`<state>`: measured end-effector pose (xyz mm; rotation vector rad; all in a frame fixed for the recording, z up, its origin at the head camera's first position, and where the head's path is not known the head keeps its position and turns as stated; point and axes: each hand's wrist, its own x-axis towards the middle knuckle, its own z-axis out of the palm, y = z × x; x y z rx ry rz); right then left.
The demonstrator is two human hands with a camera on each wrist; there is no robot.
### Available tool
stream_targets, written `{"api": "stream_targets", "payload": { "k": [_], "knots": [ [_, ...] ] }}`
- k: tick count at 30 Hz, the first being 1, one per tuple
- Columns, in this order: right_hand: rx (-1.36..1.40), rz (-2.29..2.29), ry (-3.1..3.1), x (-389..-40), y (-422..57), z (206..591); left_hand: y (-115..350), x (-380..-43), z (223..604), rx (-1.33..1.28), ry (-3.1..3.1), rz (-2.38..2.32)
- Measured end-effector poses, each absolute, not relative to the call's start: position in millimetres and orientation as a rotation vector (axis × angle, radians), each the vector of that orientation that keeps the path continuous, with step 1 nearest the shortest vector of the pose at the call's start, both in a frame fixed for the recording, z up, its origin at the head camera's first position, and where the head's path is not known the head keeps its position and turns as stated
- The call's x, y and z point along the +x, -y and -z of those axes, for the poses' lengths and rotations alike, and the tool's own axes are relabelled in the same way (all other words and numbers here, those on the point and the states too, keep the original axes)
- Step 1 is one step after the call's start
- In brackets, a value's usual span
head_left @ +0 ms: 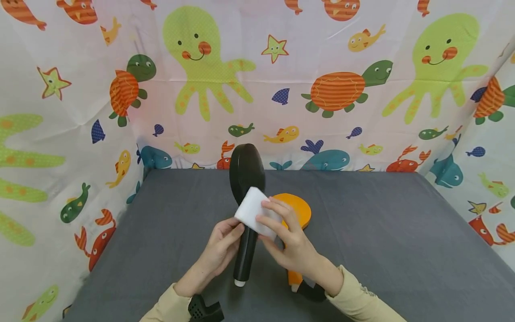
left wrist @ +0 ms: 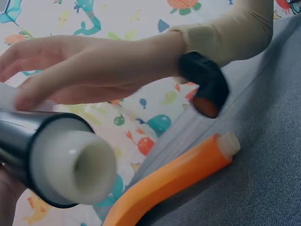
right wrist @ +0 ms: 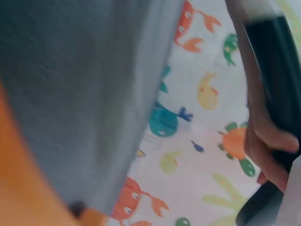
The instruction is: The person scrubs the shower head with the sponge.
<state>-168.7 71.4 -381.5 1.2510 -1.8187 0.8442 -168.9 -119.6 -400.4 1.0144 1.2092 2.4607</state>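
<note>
A black handheld shower head (head_left: 247,172) stands almost upright over the grey table, its round head at the top. My left hand (head_left: 221,246) grips its handle just below the head. The hollow white end (left wrist: 94,167) of that handle shows close up in the left wrist view. With bent fingers, my right hand (head_left: 295,241) holds a white sponge-like block (head_left: 253,208) against the front of the handle. The block covers part of the handle; what it is made of is hard to tell. In the right wrist view the black handle (right wrist: 277,75) appears blurred.
An orange shower head (head_left: 299,210) lies on the grey cloth-covered table (head_left: 362,232), partly behind my right hand. Its handle end (left wrist: 228,143) is pale. A white curtain with sea animals (head_left: 257,125) stands behind and at both sides.
</note>
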Motion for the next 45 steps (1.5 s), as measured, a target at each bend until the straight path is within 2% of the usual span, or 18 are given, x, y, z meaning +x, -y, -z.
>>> {"api": "stream_targets", "payload": {
  "k": [7,10,16,22,25,34,39,42,45],
  "knots": [
    [1.658,-0.517,1.797,-148,-75,404,123,-170,398,0.949,-1.162,-2.447],
    [1.745,-0.436,1.807,-146,-78,407,123,-170,398,0.927,-1.188,-2.446],
    [1.526,-0.539,1.758,-160,-77,392,122,-168,401,0.980,-1.211,-2.423],
    [1.275,-0.762,1.790,-168,-71,380,121,-165,403,0.913,-1.358,-2.386],
    [1.304,-0.743,1.770,-163,-71,384,121,-166,403,0.945,-1.335,-2.390],
    [1.642,-0.411,1.755,-143,-77,402,125,-169,400,0.983,-1.140,-2.396],
    [1.433,-0.538,1.730,-156,-74,386,121,-168,401,1.095,-1.221,-2.445],
    [1.268,-0.712,1.766,-163,-71,377,119,-166,401,1.063,-1.294,-2.490],
    [1.215,-0.789,1.785,-164,-70,377,118,-166,400,0.997,-1.350,-2.522]
  ]
}}
